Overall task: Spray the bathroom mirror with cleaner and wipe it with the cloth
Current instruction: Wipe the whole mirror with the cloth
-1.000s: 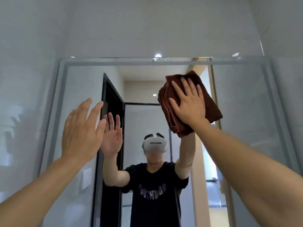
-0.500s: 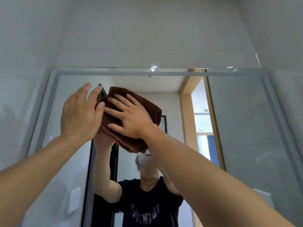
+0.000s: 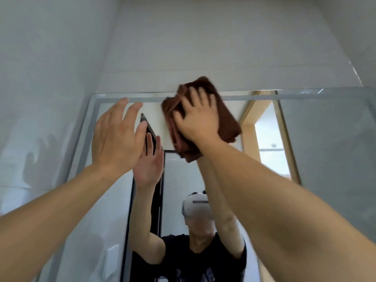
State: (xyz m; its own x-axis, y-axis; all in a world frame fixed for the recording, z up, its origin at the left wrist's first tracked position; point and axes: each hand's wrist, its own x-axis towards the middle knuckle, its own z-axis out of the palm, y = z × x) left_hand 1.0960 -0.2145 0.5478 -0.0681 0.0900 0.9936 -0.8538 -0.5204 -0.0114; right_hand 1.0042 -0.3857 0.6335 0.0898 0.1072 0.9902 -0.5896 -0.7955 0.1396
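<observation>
Pressed brown cloth flat to mirror top edge, right hand fingers spread; left hand open, holding nothing; likely overshot onto wall, streaked glass.

Right hand spread flat on a folded brown cloth, pressing it against the mirror at its top edge, upper centre of frame; the cloth's top corner overlaps the frame strip and the white wall above. Motion blur on hand and cloth. Left hand raised left of centre, fingers straight and together, holding nothing; contact with the glass cannot be told. The mirror reflects both raised arms, a black shirt, a dark door frame.
</observation>
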